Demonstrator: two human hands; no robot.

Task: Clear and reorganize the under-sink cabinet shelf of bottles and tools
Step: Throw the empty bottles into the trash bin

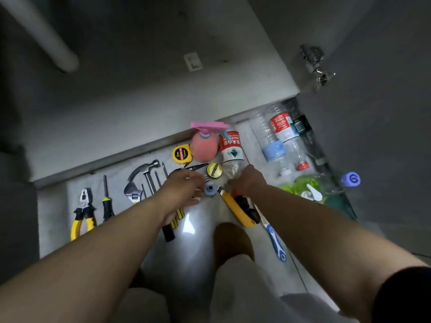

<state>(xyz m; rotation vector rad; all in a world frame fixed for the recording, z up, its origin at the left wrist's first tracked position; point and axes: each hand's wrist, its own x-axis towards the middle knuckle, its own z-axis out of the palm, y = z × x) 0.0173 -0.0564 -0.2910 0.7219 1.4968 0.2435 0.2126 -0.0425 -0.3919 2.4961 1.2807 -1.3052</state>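
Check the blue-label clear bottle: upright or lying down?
Lying down: the blue-label bottle shows its full side, with its white cap pointing toward the camera.

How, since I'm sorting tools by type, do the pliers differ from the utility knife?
The pliers have two splayed yellow handles and a metal nose; the utility knife is one straight yellow body with a black slider. The pliers lie far left, untouched; the utility knife lies by the right hand. Both are yellow-and-black and lie flat.
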